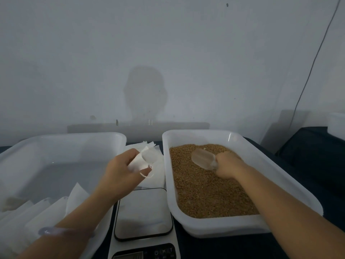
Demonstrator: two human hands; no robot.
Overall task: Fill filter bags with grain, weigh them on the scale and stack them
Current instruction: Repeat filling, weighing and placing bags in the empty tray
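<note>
I am pinching a filter bag (143, 160) in my left hand (123, 169) and gripping the scoop (204, 158) in my right hand (226, 166).

The bag is hanging between the left tray (61, 139) and the right tray (242, 227), just beyond the scale (142, 212). The scoop is lying on the grain (209, 189) in the right tray, its handle hidden in my fist. More bags (46, 212) are lying in the left tray, contents unclear. The lower edge is cutting off the scale's display (128, 256). Everything is sitting on a dark worktop (233, 247) against a pale wall (168, 53).
</note>
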